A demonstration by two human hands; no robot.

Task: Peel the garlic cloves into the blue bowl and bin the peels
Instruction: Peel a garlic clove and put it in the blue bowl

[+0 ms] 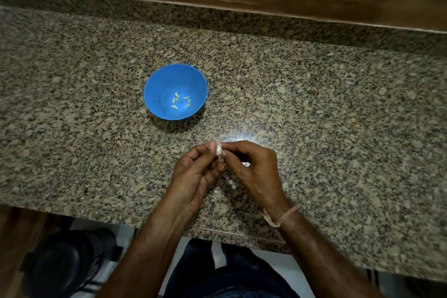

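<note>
A garlic clove (219, 150) is pinched between both hands above the counter (314, 104). It is gripped from its left by the left hand (193, 174), whose thumb and curled fingers are closed on it. It is gripped from above and from its right by the right hand (254, 169), whose thumb and forefinger are closed on it. The clove is seen as a small whitish piece, mostly covered by fingertips. Papery skin is seen frayed at its upper end, but how much has been stripped cannot be told. Beyond the grip and to its left, well apart, the bowl (164, 80) is set upright on the counter, and a few pale yellow-green peeled cloves (180, 101) are scattered on its bottom. Just beneath the grip, nearer the person, white peels (231, 182) are strewn on the stone, and another white scrap (245, 164) is glimpsed under the right hand's curled fingers. A pink band (280, 218) is worn on the right wrist. Below the counter's near edge, left of the grip, a black bin (65, 266) is seen, blurred.
</note>
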